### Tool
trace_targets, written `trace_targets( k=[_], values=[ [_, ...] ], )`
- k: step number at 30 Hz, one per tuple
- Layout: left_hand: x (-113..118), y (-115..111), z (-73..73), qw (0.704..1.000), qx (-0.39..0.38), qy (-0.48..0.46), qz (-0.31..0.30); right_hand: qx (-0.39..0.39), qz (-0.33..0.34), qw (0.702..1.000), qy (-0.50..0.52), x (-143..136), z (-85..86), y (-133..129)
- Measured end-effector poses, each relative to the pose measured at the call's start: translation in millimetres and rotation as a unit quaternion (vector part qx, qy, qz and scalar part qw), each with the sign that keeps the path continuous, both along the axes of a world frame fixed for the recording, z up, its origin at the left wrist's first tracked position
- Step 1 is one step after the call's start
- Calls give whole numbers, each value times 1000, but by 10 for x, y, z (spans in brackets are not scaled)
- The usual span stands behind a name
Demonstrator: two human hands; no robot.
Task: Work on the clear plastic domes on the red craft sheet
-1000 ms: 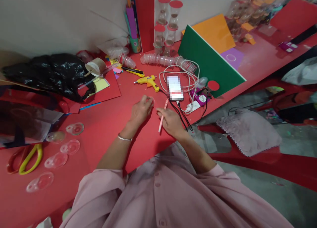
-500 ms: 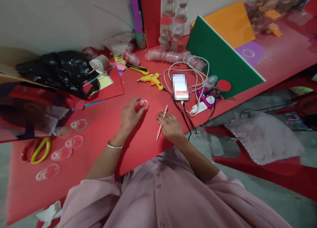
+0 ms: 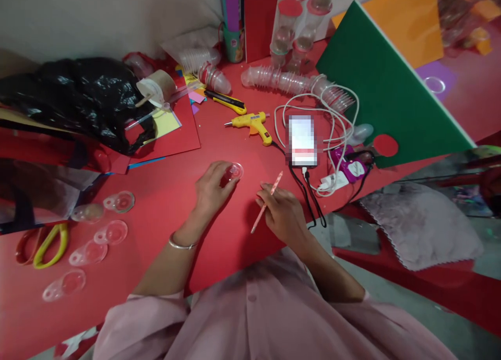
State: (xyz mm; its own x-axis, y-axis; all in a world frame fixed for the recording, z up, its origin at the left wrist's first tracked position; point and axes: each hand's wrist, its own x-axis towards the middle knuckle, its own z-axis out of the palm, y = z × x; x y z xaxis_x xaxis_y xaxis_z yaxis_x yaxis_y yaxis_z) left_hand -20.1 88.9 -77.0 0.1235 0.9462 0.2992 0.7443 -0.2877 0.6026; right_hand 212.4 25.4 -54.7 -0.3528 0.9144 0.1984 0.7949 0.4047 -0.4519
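My left hand lies on the red table with thumb and fingers closed round the rim of a small, clear, round plastic piece. To the right of it, my right hand is raised slightly and holds a slim pink-and-white patterned pencil slanting between its fingers. Whether that is a pencil or a pen is hard to make out. Above both hands rests a yellow glue gun, its nozzle pointing left. Several clear plastic pieces lie in pairs at the left.
Scissors with red and yellow handles lie at the left edge. A yellow-black cutter, a phone with cables and rows of nested clear cups are farther back. A green board leans at the right; a black bag lies back left.
The camera view has shifted, so the table things appear lower or farther out. My right hand has lifted a little with the pencil. My left hand keeps hold of the clear plastic piece.
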Motion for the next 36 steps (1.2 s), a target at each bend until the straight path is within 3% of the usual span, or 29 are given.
trace_targets(
  k=[4,7,12,19,27,36],
  values=[
    [23,-13,31,1000,-8,10,10,0,14,999,29,-164,16,223],
    [32,-12,51,1000,-1,6,8,1,47,998,46,-273,-123,371],
    [32,-12,53,1000,-3,3,10,20,43,998,46,-315,-290,420],
    [36,-22,72,1000,-1,-6,5,24,42,996,76,-307,-225,406],
    [-13,-136,31,994,49,95,24,46,110,993,25,-310,-226,379],
    [3,-123,-4,994,101,44,-14,133,101,985,41,-344,-217,412]
  ],
)
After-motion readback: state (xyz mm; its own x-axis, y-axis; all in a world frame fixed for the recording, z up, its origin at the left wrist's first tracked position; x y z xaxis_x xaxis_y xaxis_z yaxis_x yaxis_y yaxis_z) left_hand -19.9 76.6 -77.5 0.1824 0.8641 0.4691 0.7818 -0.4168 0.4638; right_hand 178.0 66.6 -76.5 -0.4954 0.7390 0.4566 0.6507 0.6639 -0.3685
